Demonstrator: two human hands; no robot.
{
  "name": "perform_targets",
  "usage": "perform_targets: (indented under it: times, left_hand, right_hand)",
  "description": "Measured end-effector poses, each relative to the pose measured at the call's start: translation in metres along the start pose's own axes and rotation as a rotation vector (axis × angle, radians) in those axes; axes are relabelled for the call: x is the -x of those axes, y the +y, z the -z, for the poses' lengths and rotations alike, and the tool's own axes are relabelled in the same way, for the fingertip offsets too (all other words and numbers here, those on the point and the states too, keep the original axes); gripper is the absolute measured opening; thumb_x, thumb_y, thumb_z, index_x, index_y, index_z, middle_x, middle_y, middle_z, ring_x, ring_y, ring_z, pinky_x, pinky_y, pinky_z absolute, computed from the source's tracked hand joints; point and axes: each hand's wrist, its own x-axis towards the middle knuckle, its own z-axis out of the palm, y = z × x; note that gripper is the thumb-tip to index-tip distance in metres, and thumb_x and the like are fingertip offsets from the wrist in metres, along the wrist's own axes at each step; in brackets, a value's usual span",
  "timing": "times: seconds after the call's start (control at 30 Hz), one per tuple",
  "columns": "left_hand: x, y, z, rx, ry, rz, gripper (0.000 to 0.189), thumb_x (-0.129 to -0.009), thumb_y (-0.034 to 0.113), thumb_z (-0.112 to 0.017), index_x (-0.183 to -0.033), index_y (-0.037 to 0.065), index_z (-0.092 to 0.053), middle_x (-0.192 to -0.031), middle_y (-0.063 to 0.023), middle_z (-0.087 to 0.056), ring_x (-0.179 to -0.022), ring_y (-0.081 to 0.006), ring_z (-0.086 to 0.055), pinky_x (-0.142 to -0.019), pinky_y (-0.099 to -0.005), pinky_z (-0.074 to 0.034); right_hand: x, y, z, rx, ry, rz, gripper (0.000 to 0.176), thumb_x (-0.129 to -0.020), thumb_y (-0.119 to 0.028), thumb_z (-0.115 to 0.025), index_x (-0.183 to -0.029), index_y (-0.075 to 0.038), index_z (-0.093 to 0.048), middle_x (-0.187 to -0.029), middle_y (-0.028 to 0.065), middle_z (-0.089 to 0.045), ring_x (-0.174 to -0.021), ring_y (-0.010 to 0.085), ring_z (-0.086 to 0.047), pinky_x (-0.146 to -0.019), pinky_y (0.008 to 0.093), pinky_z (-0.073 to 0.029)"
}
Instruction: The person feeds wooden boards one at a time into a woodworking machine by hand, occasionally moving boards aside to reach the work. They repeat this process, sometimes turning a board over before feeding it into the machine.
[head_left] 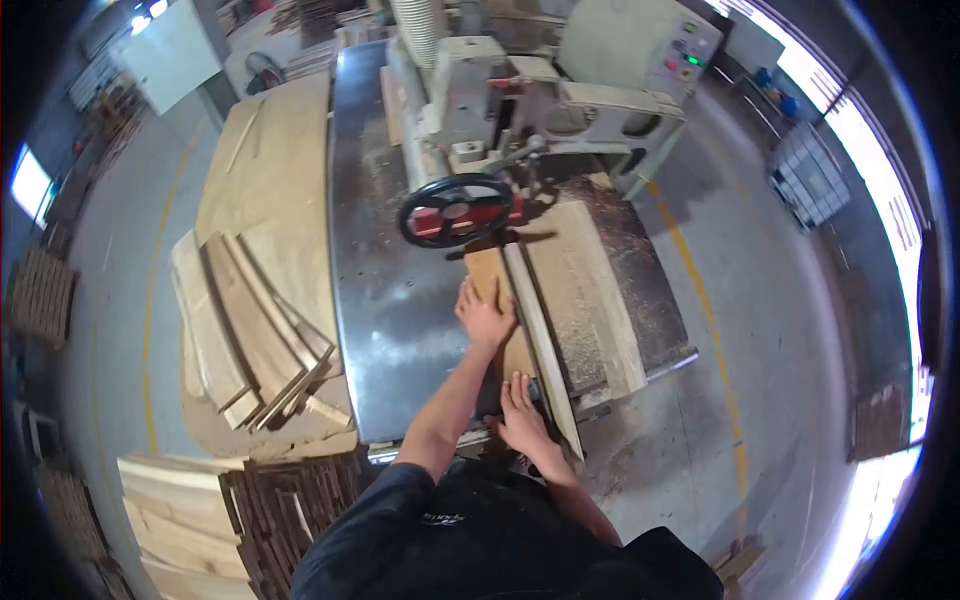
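An orange-brown board [488, 268] lies on the metal machine table [385, 330], along the left side of a long pale wooden strip [540, 345]. My left hand [486, 316] rests on the board with its fingers spread, below the black handwheel [456, 211]. Nearer to my body, my right hand [522, 415] lies at the near end of the board, fingers stretched forward and palm down. The far end of the board reaches toward the machine head, where the handwheel partly hides what lies beyond.
Curved wooden pieces [255, 325] lie stacked on a large wooden sheet [270, 180] left of the table. Below them stand more planks [185, 515] and dark strips [285, 520]. A pale board [605, 300] and sawdust lie right of the strip. A control panel [690, 50] is behind.
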Motion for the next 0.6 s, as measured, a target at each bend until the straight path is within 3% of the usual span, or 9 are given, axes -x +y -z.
perform_targets:
  times: [0.17, 0.33, 0.37, 0.4, 0.47, 0.6]
  left_hand:
    - [0.0, -0.003, -0.001, 0.062, 0.028, -0.001, 0.063, -0.084, 0.044, -0.066, -0.143, 0.023, -0.06, -0.155, -0.0306, -0.036, -0.146, -0.0463, -0.031, -0.114, -0.0581, -0.028]
    - [-0.001, 0.0, 0.002, 0.078, 0.047, 0.016, 0.066, -0.08, 0.04, -0.069, -0.143, 0.022, -0.059, -0.154, -0.0308, -0.038, -0.145, -0.0459, -0.034, -0.116, -0.0577, -0.027]
    - [-0.001, 0.0, 0.002, 0.087, 0.042, 0.019, 0.066, -0.08, 0.04, -0.069, -0.143, 0.022, -0.06, -0.154, -0.0306, -0.038, -0.145, -0.0458, -0.034, -0.116, -0.0578, -0.027]
    - [0.0, -0.001, 0.001, 0.097, 0.033, 0.024, 0.065, -0.08, 0.04, -0.069, -0.142, 0.022, -0.06, -0.154, -0.0304, -0.039, -0.145, -0.0458, -0.034, -0.116, -0.0579, -0.026]
    - [0.0, 0.0, 0.0, 0.105, 0.045, 0.032, 0.065, -0.08, 0.04, -0.069, -0.142, 0.022, -0.061, -0.154, -0.0301, -0.039, -0.145, -0.0457, -0.034, -0.116, -0.0578, -0.026]
    - [0.001, 0.0, -0.002, 0.107, 0.066, 0.027, 0.064, -0.08, 0.041, -0.069, -0.141, 0.023, -0.062, -0.153, -0.0296, -0.04, -0.144, -0.0455, -0.035, -0.116, -0.0577, -0.026]
  right_hand:
    - [-0.004, -0.002, -0.009, 0.044, -0.035, 0.008, 0.092, -0.096, -0.042, -0.066, -0.151, 0.018, -0.023, -0.161, 0.0419, -0.008, -0.153, 0.0539, -0.006, -0.124, 0.0505, -0.025]
    - [-0.003, -0.006, -0.009, 0.057, 0.007, 0.012, 0.103, -0.089, -0.045, -0.074, -0.15, 0.021, -0.022, -0.158, 0.0466, -0.007, -0.15, 0.0599, -0.005, -0.122, 0.0538, -0.027]
    - [-0.006, -0.007, -0.01, -0.02, 0.008, -0.007, 0.111, -0.085, -0.048, -0.077, -0.151, 0.019, -0.02, -0.16, 0.0449, -0.004, -0.151, 0.0596, -0.001, -0.121, 0.06, -0.026]
    - [-0.005, -0.007, -0.01, -0.019, 0.006, 0.0, 0.111, -0.085, -0.048, -0.077, -0.151, 0.019, -0.02, -0.16, 0.0449, -0.004, -0.151, 0.0596, -0.001, -0.121, 0.06, -0.026]
    - [-0.002, -0.018, 0.004, 0.044, -0.092, -0.071, 0.112, -0.085, -0.049, -0.077, -0.154, 0.015, -0.016, -0.162, 0.041, 0.001, -0.153, 0.0548, 0.003, -0.118, 0.0678, -0.024]
    - [-0.001, -0.005, -0.007, 0.077, -0.096, -0.065, 0.115, -0.084, -0.052, -0.077, -0.156, 0.012, -0.016, -0.164, 0.0377, 0.003, -0.154, 0.0525, 0.005, -0.119, 0.0682, -0.017]
